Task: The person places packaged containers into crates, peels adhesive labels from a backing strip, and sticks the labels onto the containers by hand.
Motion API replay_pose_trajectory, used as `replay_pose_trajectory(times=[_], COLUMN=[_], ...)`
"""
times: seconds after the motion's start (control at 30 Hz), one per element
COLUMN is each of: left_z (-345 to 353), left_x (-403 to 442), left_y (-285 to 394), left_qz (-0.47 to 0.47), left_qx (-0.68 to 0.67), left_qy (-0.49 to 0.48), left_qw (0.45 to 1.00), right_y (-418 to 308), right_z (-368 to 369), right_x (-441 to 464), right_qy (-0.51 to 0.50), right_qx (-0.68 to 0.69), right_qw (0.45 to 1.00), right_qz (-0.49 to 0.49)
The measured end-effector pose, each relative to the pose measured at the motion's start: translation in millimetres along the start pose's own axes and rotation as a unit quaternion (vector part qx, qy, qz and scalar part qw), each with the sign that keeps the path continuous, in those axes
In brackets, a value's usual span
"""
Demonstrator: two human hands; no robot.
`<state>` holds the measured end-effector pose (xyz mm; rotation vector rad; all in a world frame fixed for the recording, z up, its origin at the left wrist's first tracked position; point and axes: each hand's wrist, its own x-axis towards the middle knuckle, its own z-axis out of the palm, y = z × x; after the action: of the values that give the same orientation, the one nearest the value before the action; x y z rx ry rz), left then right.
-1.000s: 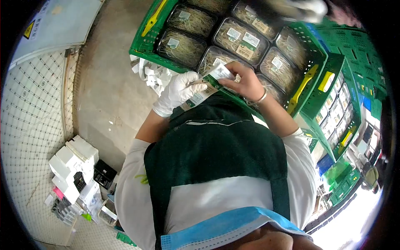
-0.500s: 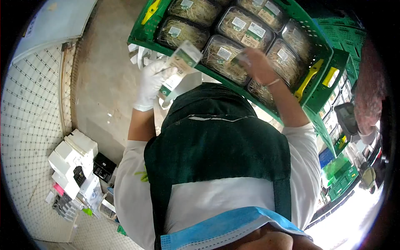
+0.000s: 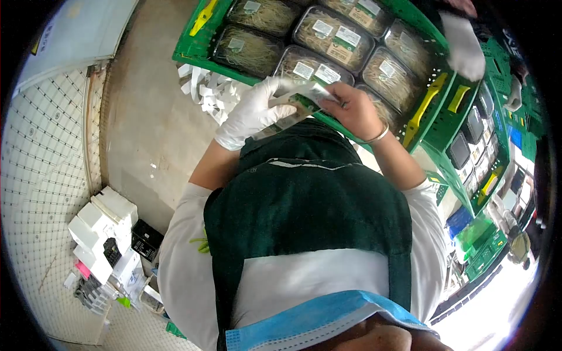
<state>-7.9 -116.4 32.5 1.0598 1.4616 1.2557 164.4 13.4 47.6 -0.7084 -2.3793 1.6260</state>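
Observation:
My left hand [image 3: 249,117], in a white glove, is closed around a strip of printed labels [image 3: 301,104] with green and white parts. My bare right hand [image 3: 358,114], a band on its wrist, pinches the strip's other end. Both hands are above the near edge of a green crate [image 3: 196,51]. Just beyond them, a black tray of sprouts [image 3: 294,57] under clear film carries two white labels; its lower part is hidden. Behind it, another sprout tray [image 3: 319,44] bears a white label and a green-and-brown one. The left rear tray [image 3: 240,57] has one small white label.
A co-worker's gloved hand [image 3: 466,55] is at the crate's right corner. More green crates with dark trays [image 3: 459,151] stand at right. Crumpled white strips [image 3: 202,90] hang below the crate's left side. White boxes [image 3: 111,216] are piled on the floor at left.
My right hand has moved back from the near tray to the label strip, while my left hand brought the strip rightward. A second white label now shows on that tray. A co-worker's gloved hand has appeared.

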Motion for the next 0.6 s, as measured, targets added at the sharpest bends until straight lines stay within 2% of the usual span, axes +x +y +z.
replay_pose_trajectory(times=[0.07, 0.1, 0.17, 0.2, 0.27, 0.33, 0.4, 0.43, 0.47, 0.5, 0.53, 0.6], left_z=[27, 32, 46, 53, 65, 65, 55, 54, 52, 53, 55, 57], left_x=[9, 11, 15, 17, 18, 15, 13, 12, 10, 11, 11, 12], left_y=[9, 14, 21, 22, 23, 29, 15, 6, 2, 1, -1, -1], left_qz=[0.015, 0.017, -0.096, -0.092, -0.109, -0.117, -0.146, -0.157, -0.17, -0.149, -0.128, -0.136], left_qx=[-0.098, -0.098, 0.019, 0.018, 0.112, 0.03, -0.012, -0.08, -0.122, -0.109, -0.096, -0.087], left_qy=[0.024, 0.018, -0.026, -0.036, -0.067, -0.1, -0.084, -0.047, -0.035, -0.043, -0.049, -0.066], left_qw=[0.995, 0.995, 0.995, 0.995, 0.985, 0.988, 0.986, 0.983, 0.977, 0.982, 0.986, 0.985], right_y=[-10, -11, -8, -1, 24, 30, 56, 52, 63, 119, 126, 139], right_z=[-1, 0, -6, -15, -46, -98, -122, -110, -97, -81, -69, -52], right_x=[-11, -16, -27, -31, -42, -54, -76, -82, -83, -95, -94, -93], right_qy=[-0.012, 0.045, 0.145, 0.154, 0.219, 0.285, 0.097, -0.011, -0.075, -0.057, -0.093, -0.035], right_qx=[-0.01, -0.024, -0.095, -0.098, -0.203, -0.287, -0.491, -0.495, -0.489, -0.517, -0.552, -0.531], right_qw=[0.999, 0.998, 0.985, 0.983, 0.953, 0.911, 0.866, 0.861, 0.844, 0.837, 0.804, 0.822], right_qz=[0.041, 0.026, -0.006, -0.001, -0.04, 0.086, 0.01, 0.116, 0.206, 0.169, 0.201, 0.204])
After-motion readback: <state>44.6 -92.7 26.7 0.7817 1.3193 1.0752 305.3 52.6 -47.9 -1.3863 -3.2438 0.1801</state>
